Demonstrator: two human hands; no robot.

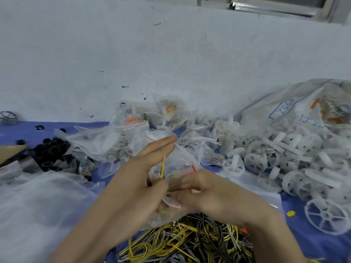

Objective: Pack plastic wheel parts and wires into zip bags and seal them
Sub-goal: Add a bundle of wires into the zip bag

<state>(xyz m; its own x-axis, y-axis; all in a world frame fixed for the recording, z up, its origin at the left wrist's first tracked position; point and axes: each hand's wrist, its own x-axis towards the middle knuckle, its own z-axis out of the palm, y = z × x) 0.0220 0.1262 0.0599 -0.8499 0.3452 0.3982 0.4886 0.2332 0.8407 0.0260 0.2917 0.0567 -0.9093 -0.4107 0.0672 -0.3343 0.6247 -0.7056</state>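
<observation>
Step right now: looks to me like the filling stage, wires going into a small zip bag held up in front of the person, not sealed yet as far as I can tell.
Left hand: thumb and the inner fingers seem pinched on the bag's edge and a yellow wire that pokes up, while the other fingers stick out straight toward the back.
Right hand: curled in tight at the bag's mouth, fingertips bunched on plastic and wire ends; it's blurry, so exactly what it grips I can't say.
Wire pile: yellow, black and grey loops heaped on the blue worktop, right under the wrists.
Wheels: a big white heap off to the right, one lying flat near the front edge.
Done bags: a bunch of filled ones stacked behind, near the wall.
Black rings: loose heap on the left.
Next move, my guess: tuck that upright wire fully inside, flatten the mouth, then run the fingers along the zip strip to close it. Any wire left across the strip would likely stop it sealing.
</observation>
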